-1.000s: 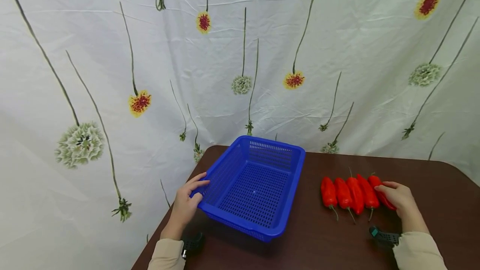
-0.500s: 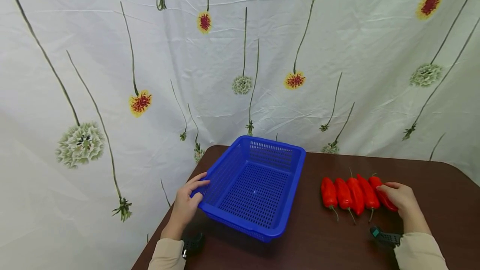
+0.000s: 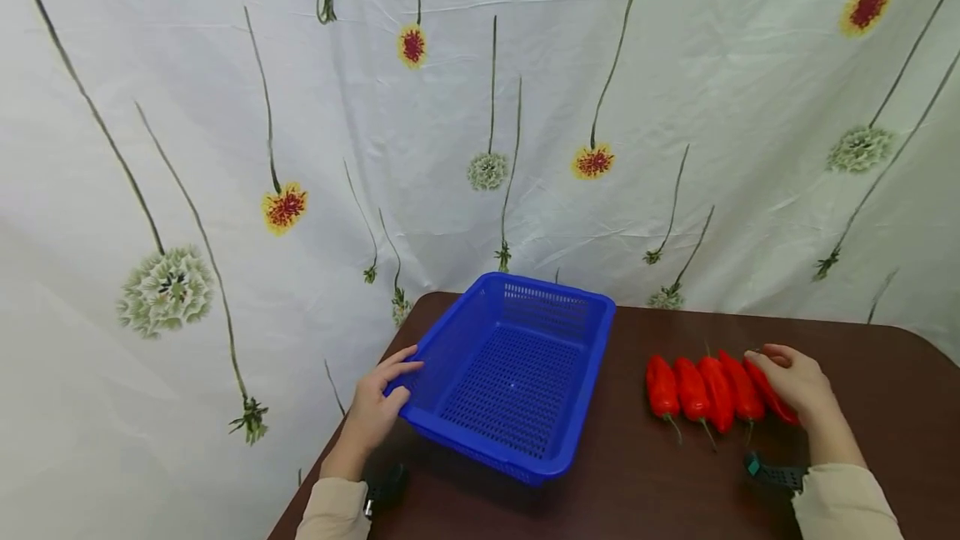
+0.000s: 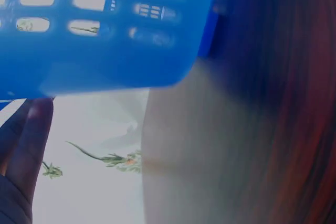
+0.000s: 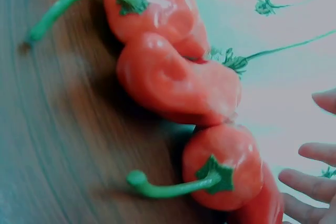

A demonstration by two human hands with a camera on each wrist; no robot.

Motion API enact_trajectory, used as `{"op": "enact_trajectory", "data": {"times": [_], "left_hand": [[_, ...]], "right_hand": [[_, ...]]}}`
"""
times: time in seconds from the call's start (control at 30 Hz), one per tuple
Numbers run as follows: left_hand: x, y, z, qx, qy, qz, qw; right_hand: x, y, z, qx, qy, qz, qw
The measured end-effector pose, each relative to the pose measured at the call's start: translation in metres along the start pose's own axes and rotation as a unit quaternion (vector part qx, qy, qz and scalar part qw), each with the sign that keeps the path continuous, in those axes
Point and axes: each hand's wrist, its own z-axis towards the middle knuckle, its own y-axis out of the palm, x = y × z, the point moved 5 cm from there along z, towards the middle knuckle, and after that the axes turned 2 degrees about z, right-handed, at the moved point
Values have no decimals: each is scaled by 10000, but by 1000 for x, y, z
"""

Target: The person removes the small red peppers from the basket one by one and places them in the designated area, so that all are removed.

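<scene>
My left hand (image 3: 375,398) holds the left rim of a blue plastic basket (image 3: 517,461), fingers over the edge and thumb inside the near left corner. The left wrist view shows the basket's slotted wall (image 4: 115,56) close up, with fingers below its edge. A row of several red peppers (image 3: 692,390) lies to the right of the basket. My right hand (image 3: 798,382) is over the far end of the rightmost pepper (image 3: 772,398). In the right wrist view its fingers (image 5: 307,182) are spread beside the peppers (image 5: 223,169), whose green stems show.
A dark brown table (image 3: 637,482) bears everything. Behind it hangs a white cloth (image 3: 420,123) printed with flowers. A dark shadow falls on the table below the basket's near side. Dark straps (image 3: 776,473) circle both wrists below pale sleeves.
My right fingers have shifted toward the rightmost pepper's far end, covering its tip, and more of its near part shows. The left hand and basket hold still; the head view has shifted slightly.
</scene>
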Motion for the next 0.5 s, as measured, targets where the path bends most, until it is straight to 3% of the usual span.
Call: {"op": "enact_trajectory", "data": {"times": [0.1,0.23,0.5], "left_hand": [[2,1,3,-234,-20,233,9995],[9,0,10,-715,190,719,9947],[40,-8,38,-1952,422,1719,9647]], "right_hand": [[-11,4,-2,-239,-367,-275,9987],[-29,7,-2,-316,-944,-717,9924],[-75,11,-6,-742,-2246,-1392,9616]]}}
